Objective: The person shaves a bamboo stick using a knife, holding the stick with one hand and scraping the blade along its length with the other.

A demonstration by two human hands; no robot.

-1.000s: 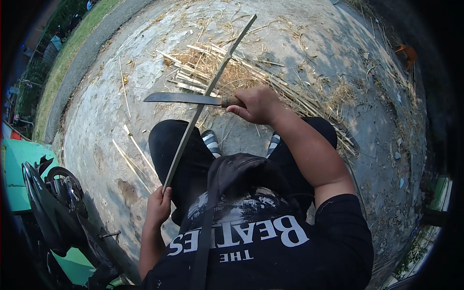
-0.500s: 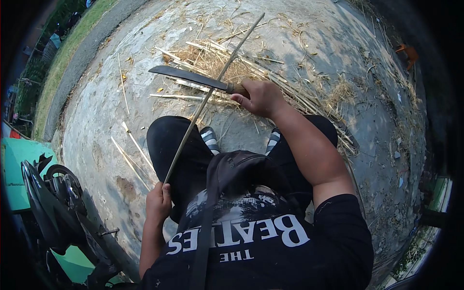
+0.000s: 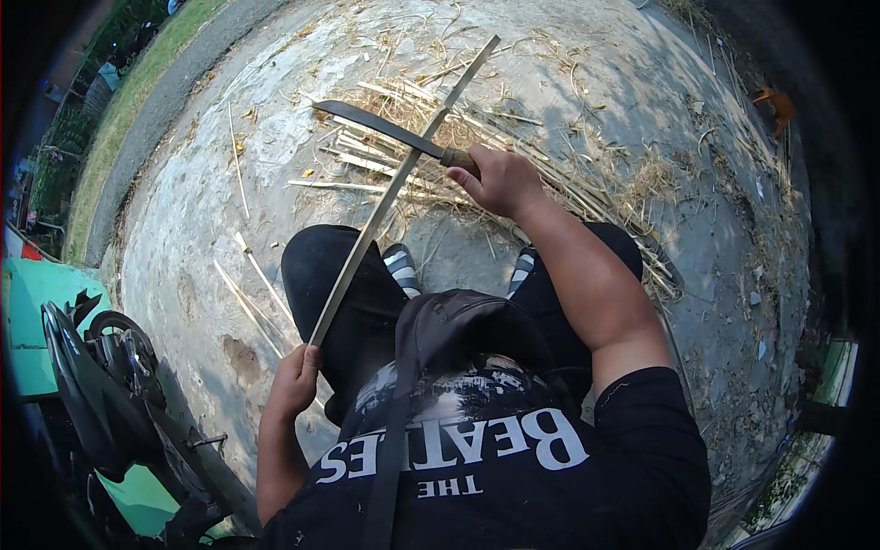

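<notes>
A long, pale bamboo strip (image 3: 364,243) slants up and away to the right across my left knee, its broad face turned up. My left hand (image 3: 291,383) is closed around its near end, beside my left thigh. My right hand (image 3: 504,183) grips the wooden handle of a machete (image 3: 385,126) with a dark, slightly curved blade. The blade crosses the strip in its far half, pointing to the left. Whether its edge bites into the strip, I cannot tell.
Beyond my feet lies a pile of split bamboo strips (image 3: 559,179) with fibrous shavings (image 3: 653,183) on rough concrete. More thin strips (image 3: 261,275) lie left of my knee. A parked motorcycle (image 3: 101,394) stands at the left, and an orange object (image 3: 777,105) at the far right.
The strip has turned, so its broad face shows instead of its narrow edge. The machete has shifted right and slightly farther along the strip, its tip swinging away from me.
</notes>
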